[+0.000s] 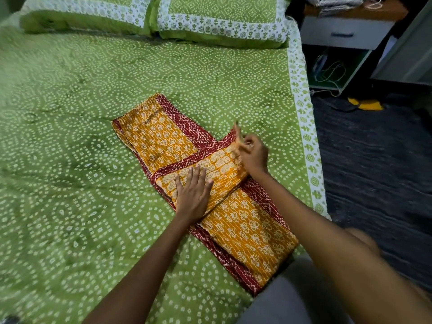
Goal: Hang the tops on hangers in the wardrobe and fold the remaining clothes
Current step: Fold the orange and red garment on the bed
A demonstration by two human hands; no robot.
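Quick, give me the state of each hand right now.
Left hand: open, fingers straight, pressing flat on the cloth.
Right hand: closed, pinching the folded edge of the cloth.

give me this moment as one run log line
step: folding | item: orange printed garment on green bedspread | left hand: flat, pressing fold | right hand: pinching garment edge

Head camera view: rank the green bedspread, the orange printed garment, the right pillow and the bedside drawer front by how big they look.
1. green bedspread
2. orange printed garment
3. right pillow
4. bedside drawer front
The pillow and drawer lie farther from the camera, so both look smaller than they are.
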